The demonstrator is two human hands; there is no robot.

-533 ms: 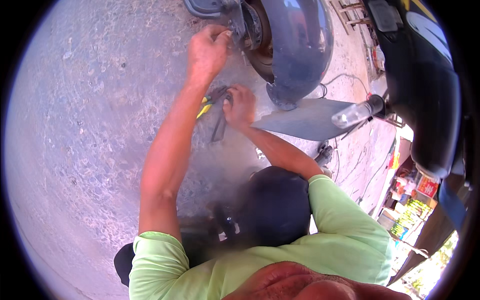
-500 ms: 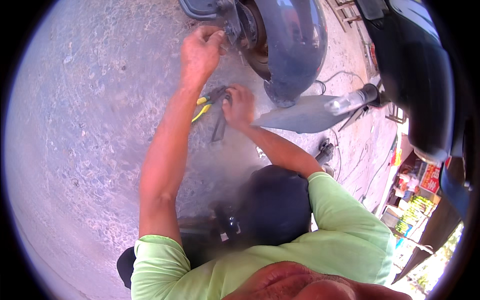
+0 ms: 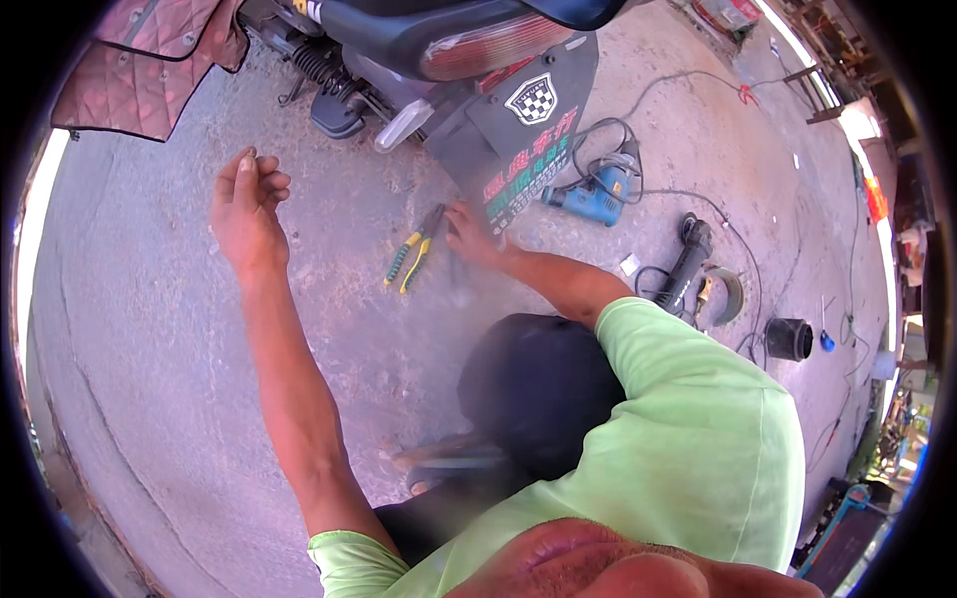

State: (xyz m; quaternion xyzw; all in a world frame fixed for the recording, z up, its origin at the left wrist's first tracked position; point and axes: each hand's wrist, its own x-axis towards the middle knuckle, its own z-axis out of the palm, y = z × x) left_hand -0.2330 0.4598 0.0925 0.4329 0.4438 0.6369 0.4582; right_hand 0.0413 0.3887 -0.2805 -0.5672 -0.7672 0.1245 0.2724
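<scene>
My left hand (image 3: 251, 211) is raised over the concrete floor, thumb and forefinger pinched together. A small dark bit shows at their tips, too small to name. My right hand (image 3: 477, 237) is low at the floor beside the mudflap (image 3: 518, 125) of a scooter, its fingers apart and slightly blurred. Just left of those fingers lies a pair of pliers (image 3: 417, 249) with yellow and green handles, the dark jaws closest to the hand. A dark strip below the right hand is too faint to make out.
The scooter's tail light (image 3: 498, 48) overhangs the far side. Rightward lie a blue power drill (image 3: 603, 194) with its cord, an angle grinder (image 3: 688, 261), a metal ring (image 3: 730, 296) and a black cylinder (image 3: 790, 340). A quilted cover (image 3: 140, 80) hangs at far left.
My left hand has come away from the scooter's wheel area, moving left and nearer. My right hand remains low beside the pliers. The view has shifted, bringing the scooter's rear and the power tools into sight.
</scene>
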